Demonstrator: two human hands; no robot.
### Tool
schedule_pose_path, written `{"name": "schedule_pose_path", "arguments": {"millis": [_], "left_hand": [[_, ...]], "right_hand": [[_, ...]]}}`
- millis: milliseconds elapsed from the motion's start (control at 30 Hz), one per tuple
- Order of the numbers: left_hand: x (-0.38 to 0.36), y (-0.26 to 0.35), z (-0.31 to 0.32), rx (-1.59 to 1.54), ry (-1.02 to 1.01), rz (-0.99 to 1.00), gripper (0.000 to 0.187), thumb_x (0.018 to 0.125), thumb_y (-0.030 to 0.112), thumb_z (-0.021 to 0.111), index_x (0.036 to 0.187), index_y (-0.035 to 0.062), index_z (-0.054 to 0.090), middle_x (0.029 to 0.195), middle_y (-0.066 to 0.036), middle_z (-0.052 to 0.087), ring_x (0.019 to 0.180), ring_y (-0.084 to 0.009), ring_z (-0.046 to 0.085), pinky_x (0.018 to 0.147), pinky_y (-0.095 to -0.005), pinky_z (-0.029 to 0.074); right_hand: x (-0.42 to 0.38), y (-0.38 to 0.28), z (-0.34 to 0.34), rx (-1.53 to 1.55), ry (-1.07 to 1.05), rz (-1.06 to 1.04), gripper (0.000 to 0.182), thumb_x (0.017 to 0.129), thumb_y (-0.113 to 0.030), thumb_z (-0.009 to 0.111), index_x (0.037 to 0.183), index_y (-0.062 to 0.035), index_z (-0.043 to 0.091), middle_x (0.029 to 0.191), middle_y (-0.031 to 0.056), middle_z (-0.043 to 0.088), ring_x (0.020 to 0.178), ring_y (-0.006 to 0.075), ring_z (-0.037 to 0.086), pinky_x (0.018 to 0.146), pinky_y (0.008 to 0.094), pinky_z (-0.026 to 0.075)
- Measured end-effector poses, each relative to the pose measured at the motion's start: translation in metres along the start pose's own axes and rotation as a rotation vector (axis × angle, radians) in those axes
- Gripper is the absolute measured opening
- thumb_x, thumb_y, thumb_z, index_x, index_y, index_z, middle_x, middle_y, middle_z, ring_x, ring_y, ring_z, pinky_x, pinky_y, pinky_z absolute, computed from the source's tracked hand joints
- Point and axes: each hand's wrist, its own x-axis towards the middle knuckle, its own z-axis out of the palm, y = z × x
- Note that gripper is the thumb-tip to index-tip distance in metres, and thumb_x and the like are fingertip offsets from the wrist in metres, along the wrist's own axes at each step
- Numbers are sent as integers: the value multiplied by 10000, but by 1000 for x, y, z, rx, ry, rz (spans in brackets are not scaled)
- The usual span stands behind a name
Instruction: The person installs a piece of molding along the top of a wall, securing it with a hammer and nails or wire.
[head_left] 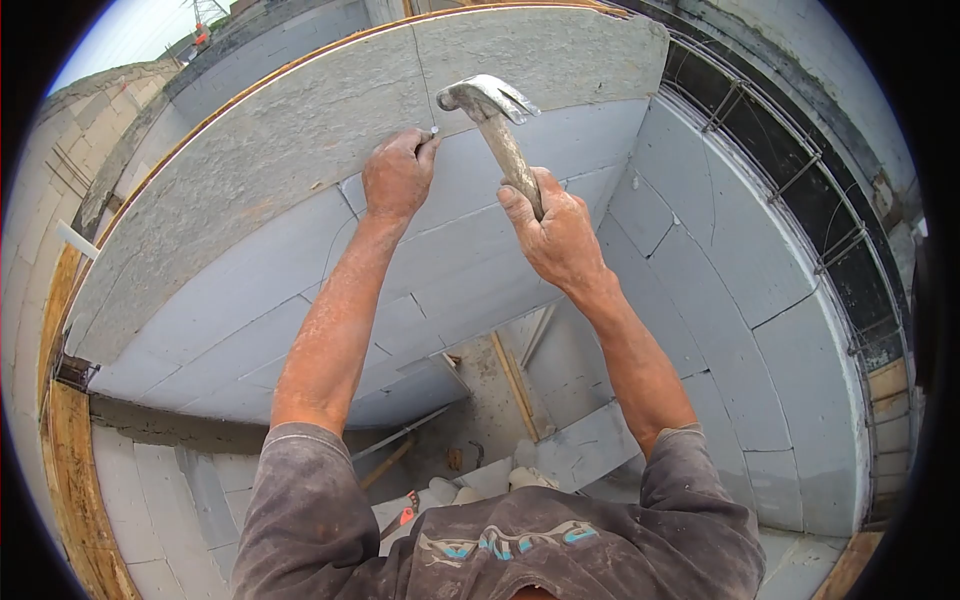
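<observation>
My right hand (550, 225) is wrapped round the wooden handle of a claw hammer (490, 105), raised with its metal head up and its striking face toward the left. Close by on the left, my left hand (398, 172) pinches a nail (434, 130) between thumb and forefinger. Only the nail's small shiny head shows; its shank is hidden by the fingers. The pinching fingers are at the lower edge of a rough grey concrete band (300, 130) along the top of the block wall. A short gap separates hammer head and nail.
Smooth grey block walls (730, 300) enclose me at the front and right. A steel rebar cage (800, 160) runs along the right wall's top. Timber boards (75, 480) stand at left. Far below lie a plank (515, 385) and debris on the floor.
</observation>
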Motion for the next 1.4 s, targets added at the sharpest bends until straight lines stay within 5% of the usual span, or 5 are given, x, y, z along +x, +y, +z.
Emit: {"name": "schedule_pose_path", "arguments": {"millis": [633,833,933,1233,1400], "left_hand": [[0,-2,4,57,7,-8,221,912,274,715,955,61,752,966,-113,741,892,-319,702,781,-430,543],[-7,-6,7,32,48,14,214,915,271,715,974,69,758,971,-114,740,909,-316,701,780,-422,547],[-9,-6,7,30,41,21,194,922,247,707,993,74,761,983,-119,740,918,-313,700,782,-411,550],[-21,-18,9,1,73,166,228,934,189,680,1129,85,738,960,-107,694,910,-302,681,779,-414,552],[-28,-23,9,21,22,190,286,945,191,656,1218,129,717,946,-87,664,930,-296,661,803,-414,557]], "right_hand": [[13,5,21,-172,-83,106,327,1034,-285,575,1073,38,555,630,116,605,543,226,632,492,371,478],[3,-3,31,137,274,-176,367,1034,-300,566,1107,59,548,658,148,635,589,280,673,505,393,495],[13,17,39,-263,-130,155,344,1027,-293,587,1094,42,545,643,107,610,552,223,628,492,361,479],[-5,-17,29,229,341,-215,312,1019,-264,598,1081,33,525,628,139,586,533,320,619,509,412,491],[-4,30,50,-123,64,92,241,1018,-234,609,1032,-8,528,628,103,579,537,271,594,518,393,468]]}}
